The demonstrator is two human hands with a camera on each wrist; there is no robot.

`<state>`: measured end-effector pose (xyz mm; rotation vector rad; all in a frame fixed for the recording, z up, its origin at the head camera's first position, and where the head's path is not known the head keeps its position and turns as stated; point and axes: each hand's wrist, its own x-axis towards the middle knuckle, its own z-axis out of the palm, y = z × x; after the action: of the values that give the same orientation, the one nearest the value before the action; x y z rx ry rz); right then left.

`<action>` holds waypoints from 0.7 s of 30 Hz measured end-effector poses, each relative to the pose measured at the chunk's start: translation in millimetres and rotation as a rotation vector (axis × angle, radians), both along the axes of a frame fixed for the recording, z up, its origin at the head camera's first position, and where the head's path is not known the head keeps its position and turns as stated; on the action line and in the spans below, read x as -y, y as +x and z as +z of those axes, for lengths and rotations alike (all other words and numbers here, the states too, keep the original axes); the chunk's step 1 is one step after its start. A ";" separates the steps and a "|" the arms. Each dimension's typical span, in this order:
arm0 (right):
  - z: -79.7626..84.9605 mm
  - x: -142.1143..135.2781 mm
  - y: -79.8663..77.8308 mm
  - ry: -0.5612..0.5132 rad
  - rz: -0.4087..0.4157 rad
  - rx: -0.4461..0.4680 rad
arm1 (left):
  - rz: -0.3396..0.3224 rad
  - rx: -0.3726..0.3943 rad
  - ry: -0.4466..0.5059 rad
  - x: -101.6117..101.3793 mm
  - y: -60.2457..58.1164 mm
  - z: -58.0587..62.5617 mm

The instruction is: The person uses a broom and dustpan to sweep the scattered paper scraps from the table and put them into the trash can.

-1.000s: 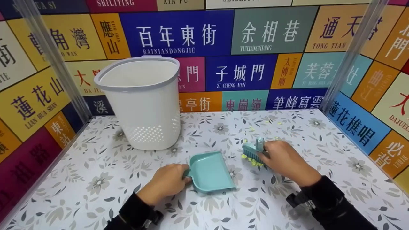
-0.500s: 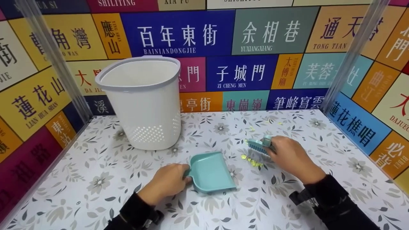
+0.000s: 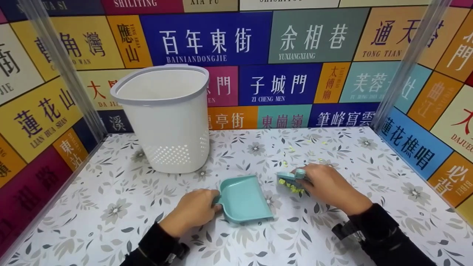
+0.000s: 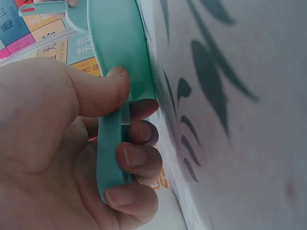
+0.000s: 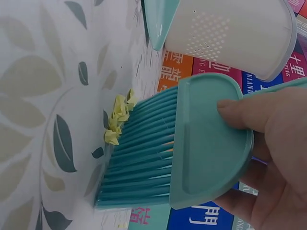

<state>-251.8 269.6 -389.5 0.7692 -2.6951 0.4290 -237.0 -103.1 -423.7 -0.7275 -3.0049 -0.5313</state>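
Observation:
A teal dustpan (image 3: 245,199) lies on the patterned tablecloth, its wide lip facing right. My left hand (image 3: 196,208) grips its handle, and in the left wrist view the fingers (image 4: 136,155) curl round that handle with the thumb on top. To the right, my right hand (image 3: 329,184) holds a small teal hand brush (image 5: 211,139) at its handle end. Crumpled yellow scraps (image 5: 120,110) lie in a small heap right at the tips of the bristles (image 5: 144,148). The heap is a short way right of the dustpan's lip.
A tall white bin (image 3: 166,129) with a grey rim stands behind the dustpan on the left. A few loose yellow bits (image 3: 291,149) are scattered farther back on the tablecloth (image 3: 229,244). Colourful printed panels (image 3: 281,83) wall in the back and sides.
My right hand first drew the brush back to the right, off the yellow heap, then brought it left and down against the heap again. The left hand and dustpan stayed put.

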 end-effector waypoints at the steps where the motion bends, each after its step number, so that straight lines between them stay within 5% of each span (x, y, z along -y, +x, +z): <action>1: 0.9 0.4 0.2 0.000 0.008 0.017 | -0.002 -0.004 0.003 0.2 0.3 0.0; 14: 15.9 -4.6 3.8 -0.017 0.120 0.123 | 0.008 0.019 0.002 0.2 -1.4 -0.1; 21: 24.6 -8.2 8.8 -0.068 0.069 0.105 | 0.015 0.024 -0.009 -0.6 -1.6 0.5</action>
<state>-242.9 277.8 -364.9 0.8450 -2.7404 0.5899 -238.6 -102.5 -423.1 -0.7030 -3.0344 -0.5307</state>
